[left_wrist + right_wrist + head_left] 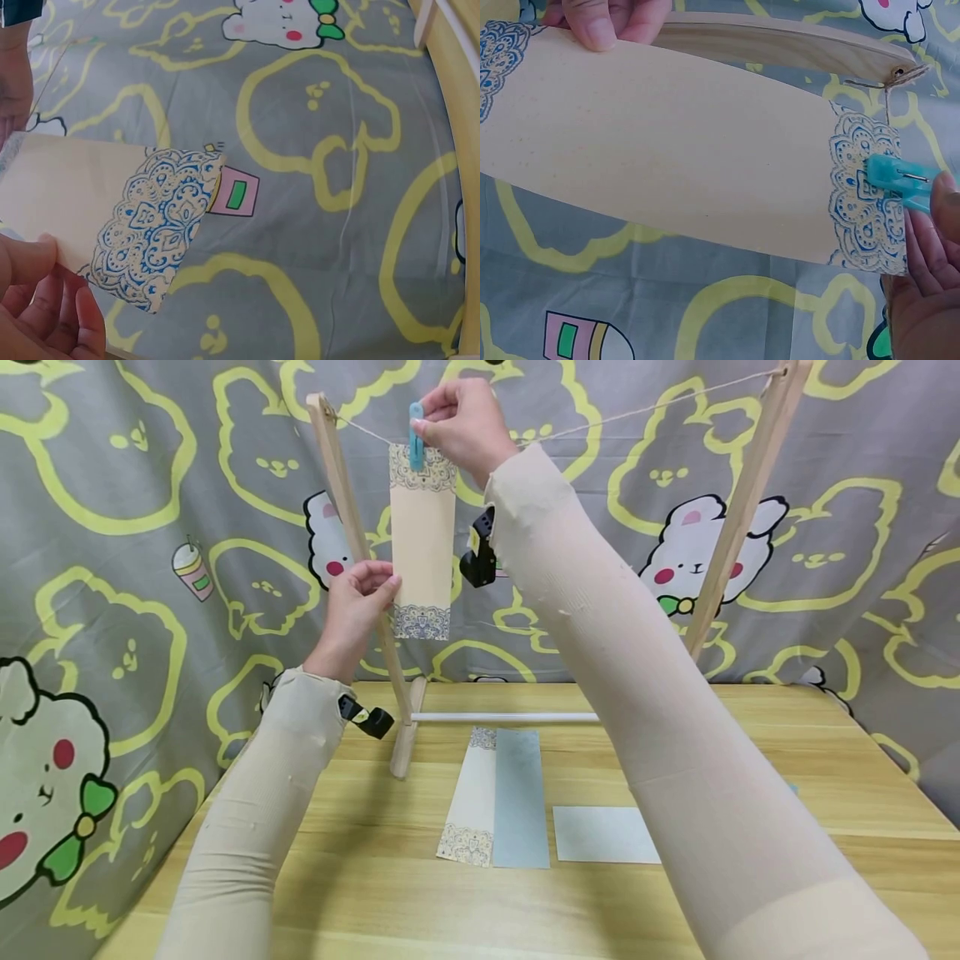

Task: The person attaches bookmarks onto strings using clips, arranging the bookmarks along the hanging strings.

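A cream paper strip with blue lace patterns at both ends hangs upright at the string. My right hand pinches a light blue clothespin whose jaws sit over the strip's patterned top end. Lower down, my left hand pinches the strip's left edge between thumb and fingers. In the right wrist view the clothespin overlaps the middle of the lace pattern, right thumb against its outer end. The left wrist view shows the strip's lower pattern beyond the left fingers.
The string runs between two wooden posts, joined low down by a white rod. On the wooden table lie another patterned strip, a blue-grey strip and a pale card. A cartoon-print curtain hangs behind.
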`<state>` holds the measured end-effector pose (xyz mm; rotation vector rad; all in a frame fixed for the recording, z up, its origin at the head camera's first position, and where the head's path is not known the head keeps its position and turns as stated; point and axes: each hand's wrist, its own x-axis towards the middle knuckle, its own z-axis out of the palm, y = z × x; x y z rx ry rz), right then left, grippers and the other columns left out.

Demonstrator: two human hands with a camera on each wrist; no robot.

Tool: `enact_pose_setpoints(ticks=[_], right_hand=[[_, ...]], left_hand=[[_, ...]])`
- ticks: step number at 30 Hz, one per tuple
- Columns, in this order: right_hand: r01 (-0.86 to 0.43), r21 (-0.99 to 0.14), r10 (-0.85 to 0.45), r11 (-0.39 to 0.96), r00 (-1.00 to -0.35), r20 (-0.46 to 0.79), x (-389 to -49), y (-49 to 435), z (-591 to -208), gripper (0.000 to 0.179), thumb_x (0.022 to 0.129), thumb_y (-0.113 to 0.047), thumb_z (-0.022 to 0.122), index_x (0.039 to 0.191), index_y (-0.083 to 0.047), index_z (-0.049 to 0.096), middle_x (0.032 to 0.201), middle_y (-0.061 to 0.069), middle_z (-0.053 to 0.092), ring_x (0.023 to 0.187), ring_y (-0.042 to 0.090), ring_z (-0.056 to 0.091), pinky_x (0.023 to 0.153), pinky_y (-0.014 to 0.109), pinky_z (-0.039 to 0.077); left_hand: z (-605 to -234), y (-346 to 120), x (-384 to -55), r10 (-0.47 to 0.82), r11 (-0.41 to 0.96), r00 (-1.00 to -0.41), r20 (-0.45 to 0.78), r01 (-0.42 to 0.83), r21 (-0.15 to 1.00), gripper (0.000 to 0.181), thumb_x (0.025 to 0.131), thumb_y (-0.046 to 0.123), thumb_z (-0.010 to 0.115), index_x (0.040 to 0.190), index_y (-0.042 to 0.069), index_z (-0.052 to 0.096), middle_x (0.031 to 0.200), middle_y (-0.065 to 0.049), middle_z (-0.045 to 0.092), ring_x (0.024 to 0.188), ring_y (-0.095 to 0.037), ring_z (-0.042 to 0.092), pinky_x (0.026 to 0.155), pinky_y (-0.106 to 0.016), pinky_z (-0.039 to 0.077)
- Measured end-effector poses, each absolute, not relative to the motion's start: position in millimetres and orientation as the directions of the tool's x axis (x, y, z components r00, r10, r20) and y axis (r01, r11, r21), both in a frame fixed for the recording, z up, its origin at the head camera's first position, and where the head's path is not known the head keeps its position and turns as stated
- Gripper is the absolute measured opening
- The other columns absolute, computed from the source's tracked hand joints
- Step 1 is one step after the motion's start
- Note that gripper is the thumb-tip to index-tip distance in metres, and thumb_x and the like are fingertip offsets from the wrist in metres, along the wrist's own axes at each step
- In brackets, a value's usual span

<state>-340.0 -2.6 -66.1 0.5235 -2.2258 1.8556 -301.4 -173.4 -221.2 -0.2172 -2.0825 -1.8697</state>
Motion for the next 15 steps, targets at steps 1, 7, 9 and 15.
enact_pose_setpoints(ticks=[1,7,9,15], right_hand=[[-0.392,-0.907,-0.148,0.155,-0.917,0.371,-340.0,-2.3,-66.4,0.021,0.088,-0.002,0.063,0.109,0.002,0.061,0.097,0.005,0.06,0.083,0.009,0.056,0.076,0.012,0.049],[-0.415,-0.892,-0.183,0.179,-0.905,0.384,-340.2,1.1,-69.1,0.029,0.088,-0.007,0.064,0.115,0.002,0.061,0.1,0.005,0.06,0.09,0.011,0.058,0.079,0.013,0.048],[-0.421,-0.89,-0.194,0.175,-0.901,0.388,-340.4,2.7,-70.1,0.031,0.087,-0.007,0.065,0.116,0.002,0.06,0.103,0.007,0.061,0.092,0.012,0.058,0.08,0.013,0.048],[-0.448,-0.87,-0.203,0.203,-0.889,0.411,-339.0,6.8,-72.1,0.035,0.089,-0.013,0.064,0.121,0.0,0.06,0.117,0.01,0.061,0.101,0.015,0.059,0.085,0.015,0.047]], left_hand=[[-221.6,-173.3,-301.5,-0.107,0.128,-0.932,0.346,0.332,0.935,0.007,0.09,0.011,0.063,0.097,0.009,0.064,0.081,0.005,0.062,0.074,-0.009,0.053,0.068,-0.021,0.046],[-223.3,-172.3,-302.5,-0.106,0.126,-0.937,0.332,0.319,0.939,0.006,0.09,0.011,0.063,0.096,0.01,0.063,0.08,0.005,0.06,0.074,-0.009,0.053,0.069,-0.021,0.046],[-224.0,-171.6,-303.6,-0.104,0.115,-0.94,0.326,0.314,0.943,0.006,0.09,0.01,0.063,0.096,0.009,0.063,0.079,0.005,0.06,0.074,-0.009,0.053,0.068,-0.02,0.046],[-226.2,-170.2,-305.4,-0.107,0.062,-0.944,0.312,0.307,0.95,0.006,0.089,0.007,0.063,0.095,0.007,0.063,0.079,0.004,0.061,0.073,-0.008,0.054,0.066,-0.02,0.046]])
